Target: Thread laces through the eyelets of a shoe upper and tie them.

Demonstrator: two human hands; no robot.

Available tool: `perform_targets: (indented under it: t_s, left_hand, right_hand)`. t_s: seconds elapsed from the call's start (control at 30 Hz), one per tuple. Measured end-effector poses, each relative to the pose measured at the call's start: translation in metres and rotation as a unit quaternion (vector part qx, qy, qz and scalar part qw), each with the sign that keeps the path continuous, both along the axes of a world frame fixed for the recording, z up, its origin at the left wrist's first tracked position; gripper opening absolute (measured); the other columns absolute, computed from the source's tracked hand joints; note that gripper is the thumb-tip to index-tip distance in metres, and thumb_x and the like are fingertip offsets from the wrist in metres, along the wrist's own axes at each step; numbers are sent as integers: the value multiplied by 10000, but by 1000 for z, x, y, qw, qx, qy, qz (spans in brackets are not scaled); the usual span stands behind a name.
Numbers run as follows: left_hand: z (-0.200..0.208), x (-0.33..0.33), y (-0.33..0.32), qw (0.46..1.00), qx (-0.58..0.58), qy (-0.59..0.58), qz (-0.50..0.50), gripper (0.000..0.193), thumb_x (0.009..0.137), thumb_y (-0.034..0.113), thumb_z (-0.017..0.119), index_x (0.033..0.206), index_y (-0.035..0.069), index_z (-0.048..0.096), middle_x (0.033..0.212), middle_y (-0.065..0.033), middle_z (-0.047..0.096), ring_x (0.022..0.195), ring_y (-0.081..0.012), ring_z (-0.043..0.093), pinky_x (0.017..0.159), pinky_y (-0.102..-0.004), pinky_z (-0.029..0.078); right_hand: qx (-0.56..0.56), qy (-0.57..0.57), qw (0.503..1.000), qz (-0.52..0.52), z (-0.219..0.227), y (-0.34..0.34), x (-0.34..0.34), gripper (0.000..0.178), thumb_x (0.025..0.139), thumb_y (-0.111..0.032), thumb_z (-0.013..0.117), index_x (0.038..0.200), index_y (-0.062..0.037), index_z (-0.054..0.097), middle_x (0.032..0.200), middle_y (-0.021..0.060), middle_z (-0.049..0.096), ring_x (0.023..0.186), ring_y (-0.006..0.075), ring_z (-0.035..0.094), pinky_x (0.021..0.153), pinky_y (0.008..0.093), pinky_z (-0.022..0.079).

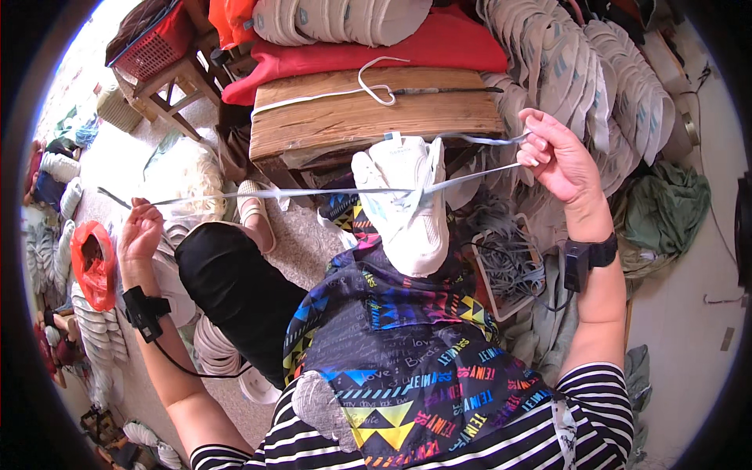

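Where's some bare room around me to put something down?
The wooden bench has bare wood between the white shoe and the loose white lace. Pale floor shows at far right, below the green cloth. Crowded: right of the bench, where shoe pieces are stacked.

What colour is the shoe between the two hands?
The shoe is mostly white; the head view shows it best.

White lace [313, 97] lies across the wooden bench [376, 119].

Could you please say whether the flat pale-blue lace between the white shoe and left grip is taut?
Taut: the lace runs nearly straight from the shoe to the left grip.
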State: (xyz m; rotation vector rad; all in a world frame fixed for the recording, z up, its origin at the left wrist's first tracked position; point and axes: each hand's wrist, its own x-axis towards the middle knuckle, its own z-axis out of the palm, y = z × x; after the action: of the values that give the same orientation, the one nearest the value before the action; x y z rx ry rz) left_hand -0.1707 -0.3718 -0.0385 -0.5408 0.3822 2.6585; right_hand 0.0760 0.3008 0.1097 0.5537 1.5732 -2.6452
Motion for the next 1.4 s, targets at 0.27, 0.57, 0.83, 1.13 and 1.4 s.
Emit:
perform_targets:
  t_s: [0.27, 0.57, 0.83, 1.13, 1.4]
  left_hand:
    - [-7, -3, -112, 980, 89, -62, 165, 284, 988, 4, 402, 1216, -125, 512, 1103, -254, 625, 1015, -305, 634, 931, -411, 519]
    - [35, 28, -69, 833, -266, 482, 58, 337, 993, -31, 300, 1234, -96, 527, 1300, -222, 567, 1223, -270, 547, 1051, -307, 430]
    - [73, 114, 223, 777, -532, 305, -142, 374, 1016, 137, 464, 1367, 8, 474, 1044, -110, 682, 900, -148, 662, 807, -259, 510]
    - [24, 178, 350, 787, -436, 356, -251, 109, 976, 85, 576, 1038, -1, 600, 918, -51, 666, 771, -100, 649, 677, -226, 520]
    - [25, 190, 351, 826, -399, 266, -296, 100, 962, 97, 603, 986, 5, 570, 861, -67, 660, 705, -117, 648, 661, -255, 540]
  right_hand:
    - [-37, 121, 982, -142, 39, 120, 30, 269, 962, -37, 515, 1221, 34, 511, 692, -16, 429, 569, 68, 398, 561, 224, 361]
    - [66, 87, 908, -404, 105, 332, 186, 302, 995, -19, 412, 1264, 55, 528, 746, 12, 448, 523, 82, 320, 437, 215, 272]
    - [399, 15, 875, -275, 16, 77, 61, 364, 914, -139, 623, 1260, -43, 566, 980, 33, 688, 494, -32, 324, 408, 138, 235]
    - [276, 21, 958, 79, -94, -81, 23, 94, 959, -92, 577, 1029, -35, 604, 885, 27, 648, 792, 78, 613, 658, 224, 498]
    - [435, 21, 895, 101, -90, -85, 22, 96, 916, -112, 627, 904, -17, 619, 773, 26, 638, 724, 99, 608, 656, 266, 497]
